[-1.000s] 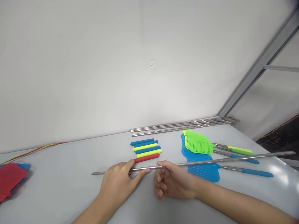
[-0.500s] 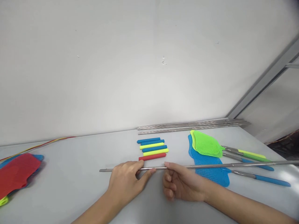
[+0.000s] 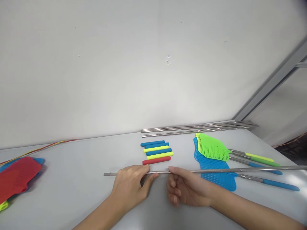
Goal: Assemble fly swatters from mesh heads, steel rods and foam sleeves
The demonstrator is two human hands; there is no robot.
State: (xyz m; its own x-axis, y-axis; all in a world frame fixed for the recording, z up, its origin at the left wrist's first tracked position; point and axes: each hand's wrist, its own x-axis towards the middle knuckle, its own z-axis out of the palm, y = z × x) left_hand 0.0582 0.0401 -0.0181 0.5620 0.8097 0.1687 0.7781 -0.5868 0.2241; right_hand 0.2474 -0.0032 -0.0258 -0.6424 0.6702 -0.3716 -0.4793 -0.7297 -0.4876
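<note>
A long, thin telescopic metal rod (image 3: 216,171) stretches level across the front of the table, running off the right edge. My left hand (image 3: 131,183) is closed round it near its left end, thumb along the near side. Between thumb and curled fingers, my right hand (image 3: 185,188) pinches the same rod a little farther right. Just beyond the left hand lies a red handle grip (image 3: 157,160), with yellow grips (image 3: 160,155) and blue grips (image 3: 158,152) in a row behind it. The rod passes over a blue fly swatter (image 3: 219,177).
Several metal rods (image 3: 172,130) lie along the wall at the back. A green fly swatter (image 3: 213,147) rests on others at right, handles pointing right. At far left are red swatter heads (image 3: 19,174) piled on blue ones, near red and yellow wires (image 3: 48,146).
The rod's left end has shifted very slightly to the right. Both hands keep their hold in nearly the same place.
</note>
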